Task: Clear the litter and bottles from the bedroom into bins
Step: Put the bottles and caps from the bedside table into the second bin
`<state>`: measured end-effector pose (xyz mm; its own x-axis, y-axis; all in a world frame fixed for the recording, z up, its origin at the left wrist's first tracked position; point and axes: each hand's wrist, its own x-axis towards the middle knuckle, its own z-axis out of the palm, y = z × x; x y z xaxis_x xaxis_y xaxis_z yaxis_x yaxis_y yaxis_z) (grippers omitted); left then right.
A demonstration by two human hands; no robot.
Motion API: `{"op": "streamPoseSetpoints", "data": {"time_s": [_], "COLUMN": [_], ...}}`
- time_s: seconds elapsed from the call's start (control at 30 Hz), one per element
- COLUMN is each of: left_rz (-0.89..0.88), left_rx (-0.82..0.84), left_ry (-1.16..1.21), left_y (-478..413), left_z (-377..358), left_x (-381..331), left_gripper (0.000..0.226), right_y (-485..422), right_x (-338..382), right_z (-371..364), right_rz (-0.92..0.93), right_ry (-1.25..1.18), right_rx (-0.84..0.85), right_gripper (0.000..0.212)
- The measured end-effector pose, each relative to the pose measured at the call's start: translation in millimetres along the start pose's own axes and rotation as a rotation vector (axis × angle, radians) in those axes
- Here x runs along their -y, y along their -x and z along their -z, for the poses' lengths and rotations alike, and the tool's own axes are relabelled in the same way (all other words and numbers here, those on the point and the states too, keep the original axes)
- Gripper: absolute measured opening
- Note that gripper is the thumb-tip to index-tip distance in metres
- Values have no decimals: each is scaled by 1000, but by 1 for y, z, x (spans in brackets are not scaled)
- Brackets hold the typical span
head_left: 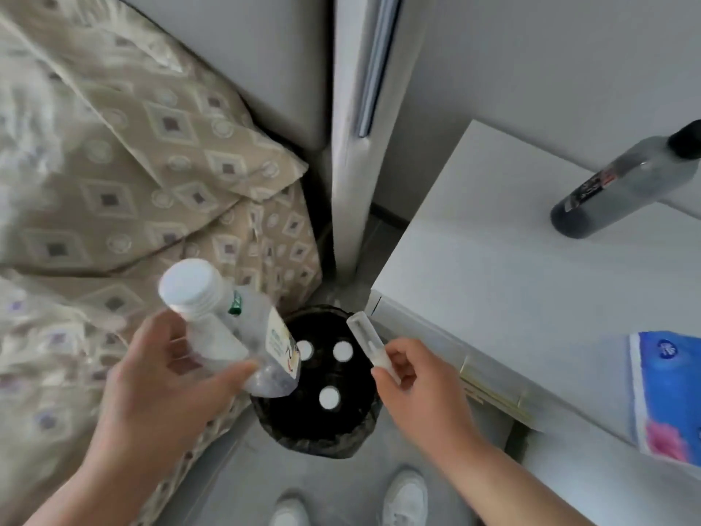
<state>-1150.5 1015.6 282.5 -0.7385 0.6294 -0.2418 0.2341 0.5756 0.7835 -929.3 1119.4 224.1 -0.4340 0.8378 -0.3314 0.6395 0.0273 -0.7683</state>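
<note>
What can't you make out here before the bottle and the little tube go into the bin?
All in the head view:
- Inside the bin: too dark; three white discs unidentifiable; the clear bottle covers its left side.
- Label on the clear bottle: blurred, unreadable.
- The small tube: blurred, lower end hidden in the grip of the right hand.
- Cap of the dark bottle and the blue packet: cut off by the right edge.

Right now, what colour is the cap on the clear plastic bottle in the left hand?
White ribbed cap; clearest in the head view.
</note>
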Motion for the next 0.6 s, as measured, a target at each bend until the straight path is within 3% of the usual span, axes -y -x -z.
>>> {"op": "streamPoseSetpoints", "data": {"time_s": [0.17,0.33,0.43,0.6], "left_rz": [129,192,217,212], "left_rx": [199,391,452,484], "left_ry": [-268,-342,-407,-514], "left_y": [-26,-55,-73,-88], "left_z": [-41,-94,-116,-134], "left_x": [37,59,73,89], "left_gripper": [73,49,43,45], "right_y": [-7,-16,-23,-33], "right_x": [-37,-56,-59,-70], "right_z": [-45,-68,-70,-74], "right_rz": [-139,-205,-255,-355], "right_ry": [24,13,-29,-85], "right_rx": [-8,5,-7,-30], "right_gripper": [11,11,15,5]}}
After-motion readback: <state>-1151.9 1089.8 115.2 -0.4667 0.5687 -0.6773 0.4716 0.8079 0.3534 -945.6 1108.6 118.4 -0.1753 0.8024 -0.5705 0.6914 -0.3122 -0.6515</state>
